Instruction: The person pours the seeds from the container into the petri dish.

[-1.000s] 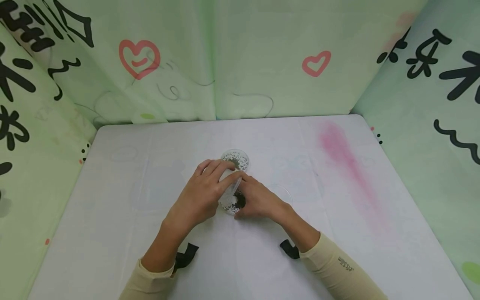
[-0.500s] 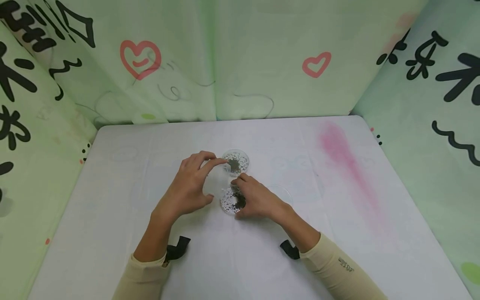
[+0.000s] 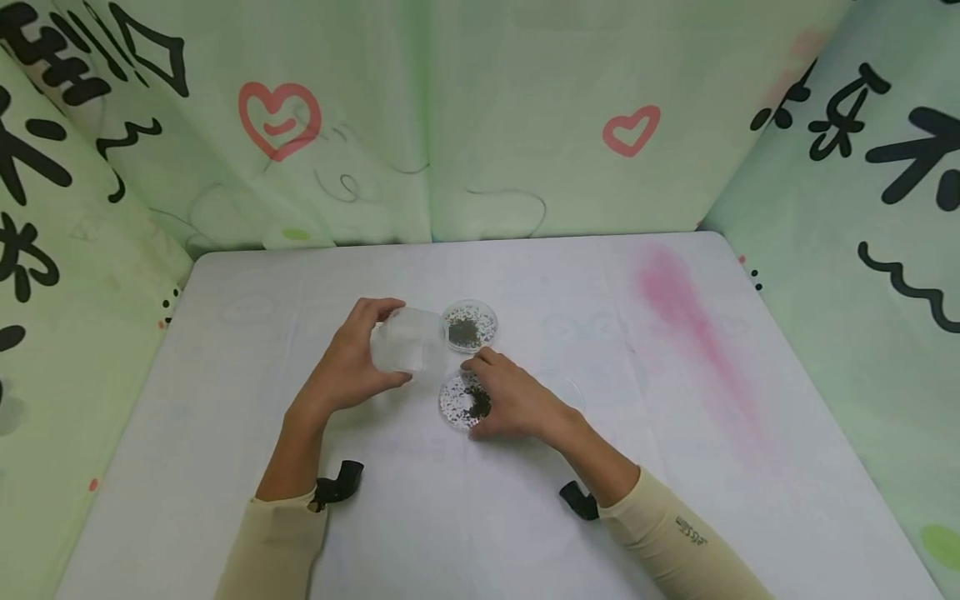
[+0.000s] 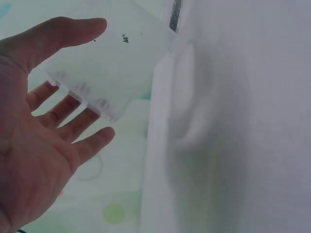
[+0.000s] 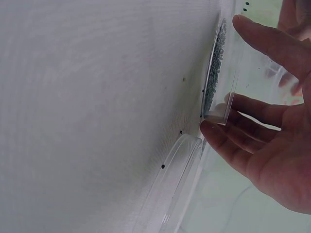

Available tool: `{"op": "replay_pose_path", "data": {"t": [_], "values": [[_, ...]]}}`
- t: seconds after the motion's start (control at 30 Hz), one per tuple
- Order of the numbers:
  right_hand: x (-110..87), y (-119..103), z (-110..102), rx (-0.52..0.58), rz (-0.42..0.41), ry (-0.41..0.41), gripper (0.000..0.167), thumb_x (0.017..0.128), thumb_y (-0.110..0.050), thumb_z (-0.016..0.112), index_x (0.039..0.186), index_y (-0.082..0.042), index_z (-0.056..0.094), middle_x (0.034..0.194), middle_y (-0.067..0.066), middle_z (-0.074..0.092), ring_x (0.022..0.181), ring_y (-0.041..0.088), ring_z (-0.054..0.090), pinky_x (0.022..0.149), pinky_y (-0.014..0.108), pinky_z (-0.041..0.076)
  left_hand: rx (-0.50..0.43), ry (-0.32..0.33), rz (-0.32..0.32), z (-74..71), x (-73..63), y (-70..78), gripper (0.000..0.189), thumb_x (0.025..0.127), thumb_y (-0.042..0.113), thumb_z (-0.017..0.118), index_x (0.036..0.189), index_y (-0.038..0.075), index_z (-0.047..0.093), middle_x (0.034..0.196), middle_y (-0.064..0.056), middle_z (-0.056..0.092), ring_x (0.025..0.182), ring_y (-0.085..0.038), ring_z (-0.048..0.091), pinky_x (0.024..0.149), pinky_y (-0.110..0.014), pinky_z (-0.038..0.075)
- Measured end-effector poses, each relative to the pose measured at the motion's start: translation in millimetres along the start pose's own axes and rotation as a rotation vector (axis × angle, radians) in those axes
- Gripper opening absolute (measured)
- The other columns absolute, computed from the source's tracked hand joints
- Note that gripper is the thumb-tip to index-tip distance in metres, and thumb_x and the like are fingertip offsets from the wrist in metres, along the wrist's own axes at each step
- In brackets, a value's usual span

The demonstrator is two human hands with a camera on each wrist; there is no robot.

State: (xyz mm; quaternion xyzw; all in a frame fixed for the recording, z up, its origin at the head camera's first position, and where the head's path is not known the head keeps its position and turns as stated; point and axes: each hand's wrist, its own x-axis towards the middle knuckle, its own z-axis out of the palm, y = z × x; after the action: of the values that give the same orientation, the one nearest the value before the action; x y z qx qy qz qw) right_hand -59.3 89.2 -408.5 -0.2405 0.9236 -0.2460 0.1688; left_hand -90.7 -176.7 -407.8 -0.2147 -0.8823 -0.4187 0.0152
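Note:
My left hand [image 3: 341,354] holds a clear plastic cup [image 3: 408,340] tipped on its side, left of two round clear dishes. In the left wrist view a few dark specks show on the cup [image 4: 104,58], with the thumb on one side and the fingers on the other. My right hand [image 3: 517,396] grips the near dish [image 3: 456,404] by its right side, thumb and fingers around the wall. Dark grains lie in this dish [image 5: 216,73], partly hidden by the hand. Just beyond stands the far dish [image 3: 471,323], with a dark clump of grains amid scattered ones.
A clear round lid or shallow dish [image 3: 564,387] lies right of the right hand, partly behind it. Stray dark grains dot the white tabletop [image 5: 121,121] near it. Green printed cloth [image 3: 480,125] encloses the table at the back and sides.
My left hand has drawn back to the left from over the dishes, with the clear cup tilting onto its side. The right hand keeps its place on the near dish.

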Motion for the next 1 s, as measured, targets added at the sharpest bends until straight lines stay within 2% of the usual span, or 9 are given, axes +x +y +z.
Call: {"op": "replay_pose_path", "data": {"t": [0.13,0.27,0.37,0.5,0.63,0.77,0.9,1.0], "values": [[-0.2,-0.3,0.8,-0.001,-0.004,0.004,0.091,0.068,-0.02,0.098,0.145,0.001,0.054,0.137,0.009,0.056,0.126,0.024,0.057,0.111,0.039,0.049,-0.074,-0.005,-0.119,-0.9,-2.0,-13.6,0.1,0.072,0.008,0.094,0.154,0.009,0.038,0.153,-0.014,0.045,0.141,-0.037,0.05,0.115,-0.054,0.044],[-0.5,-0.6,1.2,-0.004,-0.006,0.005,0.091,0.069,-0.021,0.098,0.145,0.0,0.054,0.136,0.009,0.056,0.125,0.024,0.057,0.11,0.039,0.049,-0.126,-0.04,-0.237,-3.2,-3.3,-21.9,0.101,0.077,0.013,0.092,0.158,0.012,0.032,0.16,-0.014,0.041,0.147,-0.039,0.045,0.114,-0.058,0.044],[-1.0,-1.0,1.0,-0.006,-0.004,0.005,0.091,0.069,-0.021,0.098,0.145,0.0,0.054,0.136,0.009,0.056,0.125,0.024,0.057,0.11,0.039,0.049,-0.141,-0.069,-0.281,-5.0,-3.5,-26.3,0.101,0.079,0.015,0.091,0.159,0.013,0.03,0.162,-0.015,0.039,0.149,-0.04,0.042,0.113,-0.059,0.044],[-1.3,-1.3,0.0,-0.003,0.006,0.002,0.091,0.07,-0.021,0.098,0.146,0.0,0.053,0.136,0.008,0.056,0.125,0.023,0.057,0.11,0.038,0.049,-0.146,-0.088,-0.302,-6.6,-3.5,-29.2,0.1,0.08,0.015,0.09,0.16,0.015,0.029,0.163,-0.015,0.037,0.15,-0.04,0.041,0.113,-0.059,0.043],[-0.3,-0.5,-0.5,0.0,0.007,0.001,0.092,0.07,-0.022,0.098,0.146,0.001,0.053,0.135,0.008,0.055,0.123,0.022,0.057,0.109,0.038,0.05,-0.139,-0.092,-0.296,-7.5,-3.5,-29.6,0.1,0.081,0.015,0.09,0.16,0.015,0.028,0.164,-0.015,0.036,0.151,-0.041,0.04,0.114,-0.06,0.042],[-0.2,1.5,-0.9,-0.004,0.006,-0.001,0.092,0.07,-0.023,0.098,0.147,-0.001,0.053,0.134,0.008,0.055,0.121,0.022,0.056,0.108,0.038,0.05,-0.083,-0.092,-0.262,-8.4,-3.6,-27.8,0.108,0.079,0.018,0.092,0.162,0.015,0.024,0.165,-0.017,0.035,0.152,-0.04,0.038,0.118,-0.059,0.037],[-2.3,2.7,-2.2,-0.001,0.006,0.0,0.094,0.071,-0.025,0.098,0.15,-0.004,0.052,0.137,0.008,0.055,0.124,0.023,0.056,0.107,0.039,0.05,-0.007,-0.044,-0.198,-9.6,-3.7,-18.6,0.115,0.075,0.023,0.095,0.164,0.019,0.022,0.164,-0.014,0.034,0.152,-0.036,0.035,0.121,-0.059,0.033],[-5.2,3.2,-4.3,-0.006,-0.002,0.016,0.097,0.07,-0.029,0.098,0.151,-0.006,0.051,0.14,0.008,0.055,0.128,0.024,0.056,0.108,0.041,0.05,0.038,0.02,-0.109,-9.6,-2.7,-3.3,0.112,0.074,0.023,0.096,0.162,0.021,0.027,0.163,-0.012,0.033,0.155,-0.035,0.029,0.123,-0.06,0.03]]}}
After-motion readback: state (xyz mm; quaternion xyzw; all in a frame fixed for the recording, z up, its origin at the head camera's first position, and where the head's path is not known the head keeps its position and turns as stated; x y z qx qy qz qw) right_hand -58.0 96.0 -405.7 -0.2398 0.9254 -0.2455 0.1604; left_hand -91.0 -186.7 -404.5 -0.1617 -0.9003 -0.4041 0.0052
